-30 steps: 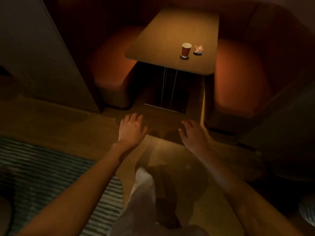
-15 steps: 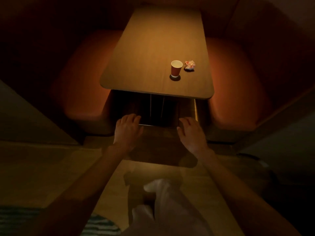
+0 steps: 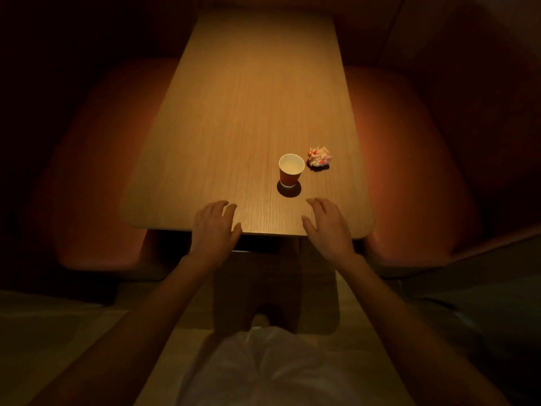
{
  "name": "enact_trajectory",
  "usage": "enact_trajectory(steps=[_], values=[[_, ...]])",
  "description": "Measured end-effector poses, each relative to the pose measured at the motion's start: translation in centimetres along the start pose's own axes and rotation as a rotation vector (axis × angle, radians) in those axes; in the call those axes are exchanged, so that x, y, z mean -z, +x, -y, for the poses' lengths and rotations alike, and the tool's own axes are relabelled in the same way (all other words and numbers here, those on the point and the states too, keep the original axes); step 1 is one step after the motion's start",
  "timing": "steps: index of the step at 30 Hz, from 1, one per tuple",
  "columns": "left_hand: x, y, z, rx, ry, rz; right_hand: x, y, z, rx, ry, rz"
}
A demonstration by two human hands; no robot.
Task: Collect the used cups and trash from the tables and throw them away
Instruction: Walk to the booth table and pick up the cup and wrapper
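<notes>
Red paper cup [image 3: 291, 170] upright on the tabletop [image 3: 234, 112], toward the near right, white inside and seemingly empty though hard to judge in the dim light; crumpled wrapper [image 3: 319, 157] just beside it, to its right and a little farther off, apart from it. Left hand [image 3: 215, 228] spread wide and empty over the near tabletop edge; right hand [image 3: 328, 227] likewise wide and empty, near the cup and a little right of it. Likely risks: knocking the light cup over with a hasty reach, spilling any dregs across the wood; crushing the thin wall by squeezing too hard; brushing the wrapper off the right edge onto the orange seat [image 3: 409, 159] while going for the cup. Plenty of bare tabletop to the left and beyond, so open room for coming in from above or from the left. Less margin on the right, with the wrapper near that edge. Booth seats close on both sides; approach best kept from the near end.
</notes>
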State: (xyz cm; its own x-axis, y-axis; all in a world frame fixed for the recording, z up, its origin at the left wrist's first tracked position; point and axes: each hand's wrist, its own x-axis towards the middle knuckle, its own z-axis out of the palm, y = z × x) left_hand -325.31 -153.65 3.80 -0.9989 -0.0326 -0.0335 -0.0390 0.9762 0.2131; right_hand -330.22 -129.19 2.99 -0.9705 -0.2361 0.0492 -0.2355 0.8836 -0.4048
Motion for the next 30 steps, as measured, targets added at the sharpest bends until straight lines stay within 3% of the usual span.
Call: enact_trajectory(steps=[4,12,17,30], values=[[-0.6,5.6,0.5,0.019,-0.013,0.035,-1.2,5.2,-1.1,-0.046,0.103,0.03],[-3.0,16.2,1.8,-0.034,-0.01,0.103,-7.2,12.3,-2.4,-0.51,0.659,0.003],[-4.0,20.4,2.6,-0.087,-0.015,0.139,-10.3,15.2,-1.9,-0.565,0.826,-0.068],[-5.3,26.2,-0.3,-0.157,-0.021,0.159,-9.9,18.1,-3.1,-0.601,0.829,-0.18]])
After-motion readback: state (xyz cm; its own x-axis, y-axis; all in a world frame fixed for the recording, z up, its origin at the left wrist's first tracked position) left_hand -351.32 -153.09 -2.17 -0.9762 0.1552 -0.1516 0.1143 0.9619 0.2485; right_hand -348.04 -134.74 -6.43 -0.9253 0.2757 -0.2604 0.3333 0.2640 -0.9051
